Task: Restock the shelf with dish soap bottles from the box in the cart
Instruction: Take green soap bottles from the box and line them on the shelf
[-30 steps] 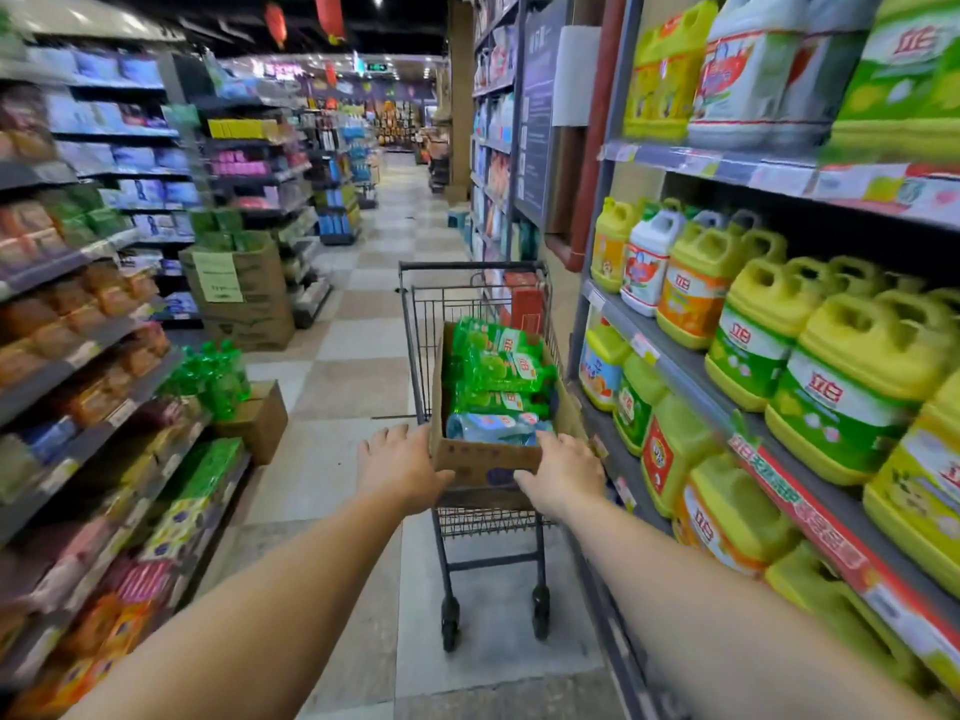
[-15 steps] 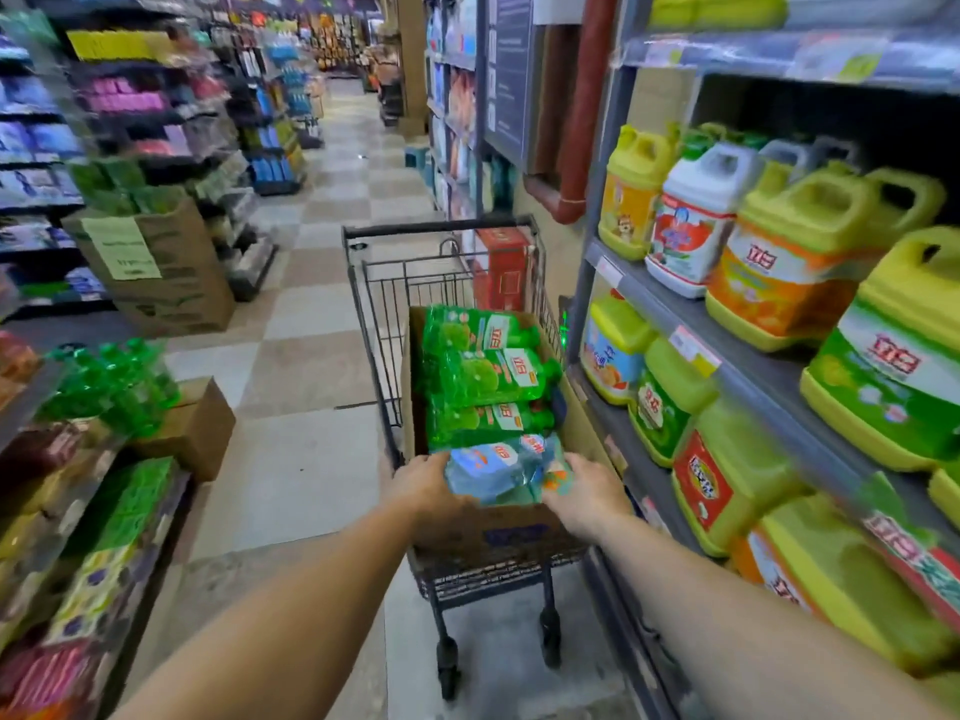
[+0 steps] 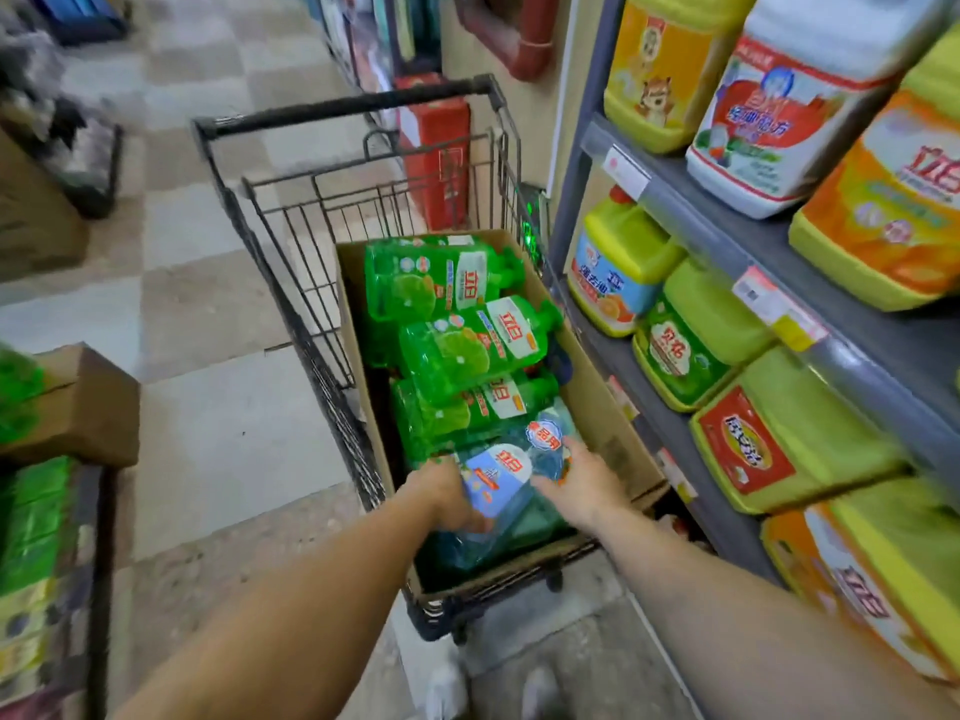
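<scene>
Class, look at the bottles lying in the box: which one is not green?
The blue bottle nearest the person, under both hands; the three beyond it, such as the farthest, are green.

Box [image 3: 597, 402] open on top; shelf [image 3: 691, 200] crowds cart [image 3: 291, 241] rt side.

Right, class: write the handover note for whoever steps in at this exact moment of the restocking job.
Left hand: on the near blue-labelled dish soap bottle, at its left side.
Right hand: on the same bottle, at its right side; not lifted.
Green dish soap bottles lie in the brown cardboard box inside the black wire cart.
Done: nothing visibly shelved.
Left: move bottles to the grey shelf.
</scene>
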`<action>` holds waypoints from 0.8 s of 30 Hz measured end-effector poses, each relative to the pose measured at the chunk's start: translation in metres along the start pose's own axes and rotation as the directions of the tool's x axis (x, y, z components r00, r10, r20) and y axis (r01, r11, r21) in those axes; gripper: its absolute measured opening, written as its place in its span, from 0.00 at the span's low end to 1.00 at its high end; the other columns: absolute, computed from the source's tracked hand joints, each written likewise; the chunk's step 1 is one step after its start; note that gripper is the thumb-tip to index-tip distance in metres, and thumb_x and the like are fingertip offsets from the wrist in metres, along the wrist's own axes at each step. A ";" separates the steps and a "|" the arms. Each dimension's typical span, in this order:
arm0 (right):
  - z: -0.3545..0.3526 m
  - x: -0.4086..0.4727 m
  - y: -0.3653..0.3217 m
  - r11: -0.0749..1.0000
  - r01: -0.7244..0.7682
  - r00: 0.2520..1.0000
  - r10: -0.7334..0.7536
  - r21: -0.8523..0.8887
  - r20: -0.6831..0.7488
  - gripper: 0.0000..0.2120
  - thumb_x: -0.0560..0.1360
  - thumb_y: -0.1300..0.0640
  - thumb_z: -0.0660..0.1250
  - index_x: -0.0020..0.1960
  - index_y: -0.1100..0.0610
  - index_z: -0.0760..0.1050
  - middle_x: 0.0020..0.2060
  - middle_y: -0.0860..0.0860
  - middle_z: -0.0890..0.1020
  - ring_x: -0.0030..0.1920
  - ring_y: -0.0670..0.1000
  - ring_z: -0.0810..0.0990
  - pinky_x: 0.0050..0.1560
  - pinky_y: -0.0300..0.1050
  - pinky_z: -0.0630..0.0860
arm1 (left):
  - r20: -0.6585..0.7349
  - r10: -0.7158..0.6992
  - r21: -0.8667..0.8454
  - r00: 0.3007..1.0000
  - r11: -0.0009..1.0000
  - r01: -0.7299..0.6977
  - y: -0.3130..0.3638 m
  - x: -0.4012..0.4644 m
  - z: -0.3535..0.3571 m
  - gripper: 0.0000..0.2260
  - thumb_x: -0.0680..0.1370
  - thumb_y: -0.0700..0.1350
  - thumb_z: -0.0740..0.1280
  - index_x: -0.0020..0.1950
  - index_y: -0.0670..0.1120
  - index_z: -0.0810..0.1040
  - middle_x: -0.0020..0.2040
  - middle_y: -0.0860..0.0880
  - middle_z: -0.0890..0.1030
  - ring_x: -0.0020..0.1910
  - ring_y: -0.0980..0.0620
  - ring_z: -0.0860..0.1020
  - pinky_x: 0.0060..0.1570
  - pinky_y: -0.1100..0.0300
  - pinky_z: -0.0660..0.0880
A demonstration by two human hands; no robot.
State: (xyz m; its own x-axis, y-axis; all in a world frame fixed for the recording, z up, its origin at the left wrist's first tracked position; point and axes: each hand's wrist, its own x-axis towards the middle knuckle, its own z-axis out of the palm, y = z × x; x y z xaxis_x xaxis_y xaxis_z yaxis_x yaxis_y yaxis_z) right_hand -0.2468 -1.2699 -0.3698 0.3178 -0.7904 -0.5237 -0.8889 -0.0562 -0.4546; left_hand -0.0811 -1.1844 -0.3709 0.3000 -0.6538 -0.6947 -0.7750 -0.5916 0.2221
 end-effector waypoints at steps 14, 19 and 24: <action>0.026 0.060 0.020 0.920 -0.249 0.954 0.179 0.302 0.242 0.41 0.64 0.46 0.80 0.69 0.57 0.65 0.65 0.53 0.73 0.63 0.54 0.73 0.61 0.46 0.72 | 0.156 -0.026 -0.138 0.987 0.989 0.048 -0.008 0.033 -0.008 0.48 0.57 0.60 0.82 0.69 0.45 0.62 0.63 0.50 0.75 0.60 0.48 0.75 0.64 0.53 0.72; 0.038 0.056 0.020 0.770 -0.269 0.956 0.143 0.578 0.254 0.47 0.51 0.47 0.84 0.65 0.55 0.68 0.60 0.50 0.78 0.58 0.52 0.78 0.61 0.55 0.77 | 0.139 -0.009 -0.246 0.990 0.968 0.043 -0.008 0.026 -0.004 0.50 0.56 0.57 0.83 0.69 0.45 0.62 0.60 0.51 0.77 0.56 0.50 0.77 0.61 0.51 0.75; 0.023 0.039 0.013 0.794 -0.184 0.982 0.129 0.579 0.135 0.52 0.55 0.50 0.84 0.73 0.56 0.60 0.68 0.52 0.70 0.66 0.53 0.72 0.67 0.52 0.71 | 0.058 0.034 -0.310 0.998 0.950 -0.015 -0.006 0.014 0.000 0.55 0.57 0.55 0.83 0.75 0.43 0.56 0.62 0.50 0.76 0.58 0.50 0.76 0.61 0.55 0.74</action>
State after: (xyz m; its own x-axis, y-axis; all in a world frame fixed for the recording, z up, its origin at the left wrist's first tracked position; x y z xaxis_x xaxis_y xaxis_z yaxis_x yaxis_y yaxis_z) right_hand -0.2379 -1.2875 -0.4125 0.2424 -0.7013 -0.6704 -0.5736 0.4537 -0.6820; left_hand -0.0726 -1.1903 -0.3824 0.2407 -0.6454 -0.7250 -0.5685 -0.6991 0.4337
